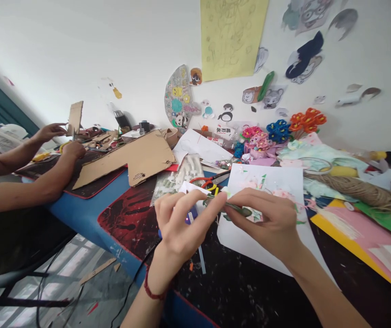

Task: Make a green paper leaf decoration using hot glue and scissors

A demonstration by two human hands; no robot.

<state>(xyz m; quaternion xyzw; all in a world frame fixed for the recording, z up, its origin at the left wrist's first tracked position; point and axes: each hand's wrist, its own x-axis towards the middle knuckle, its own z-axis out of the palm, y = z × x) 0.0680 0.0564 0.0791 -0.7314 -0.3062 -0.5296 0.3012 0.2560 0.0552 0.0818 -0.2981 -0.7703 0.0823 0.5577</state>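
Note:
Between my two hands is a small dark green leaf-shaped piece (244, 211). My left hand (183, 218) pinches its left end with thumb and forefinger. The fingers of my right hand (270, 219) close on it from the other side, hiding part of it. Below lies a sheet of white paper (267, 175) with pink and green scraps on it. Scissors with orange handles (206, 183) rest just beyond my left hand. A blue object (191, 215), partly covered by my left hand, sits on the dark mat (223, 278).
At the left, another person's hands (74, 148) hold a cardboard strip (75, 117). A large cardboard piece (147, 157) lies across the table. Blue flowers (279, 131), orange flowers (308, 122), twine (359, 189) and coloured sheets (362, 232) crowd the back and right.

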